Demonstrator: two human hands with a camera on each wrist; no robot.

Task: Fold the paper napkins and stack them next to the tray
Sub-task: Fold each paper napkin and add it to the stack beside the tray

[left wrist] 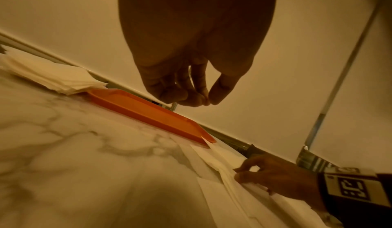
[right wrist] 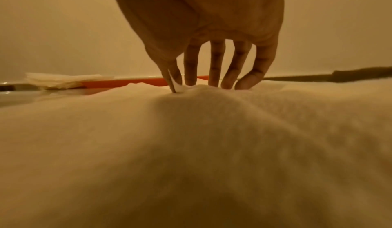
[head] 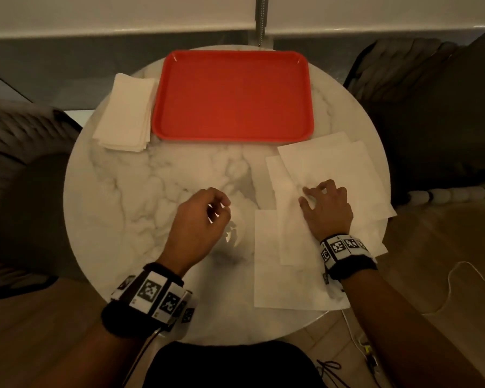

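Note:
A red tray (head: 230, 136) lies at the back of the round marble table (head: 140, 191). To its left sits a stack of folded white napkins (head: 125, 112), which the wrist views also catch (left wrist: 53, 77) (right wrist: 63, 80). Several unfolded napkins (head: 333, 163) lie overlapping on the table's right side. My right hand (head: 310, 193) rests its fingertips on the top napkin (right wrist: 191, 131), and thumb and index finger pinch up a small ridge of it (right wrist: 180, 84). My left hand (head: 221, 211) hovers above bare marble left of the sheets, fingers loosely curled (left wrist: 206, 101), holding nothing.
Dark grey cushions (head: 431, 107) flank the table on both sides. A metal pole (head: 261, 21) rises behind the tray. A white cable (head: 459, 278) lies on the wooden floor at the right. The lowest napkin overhangs the table's near right edge.

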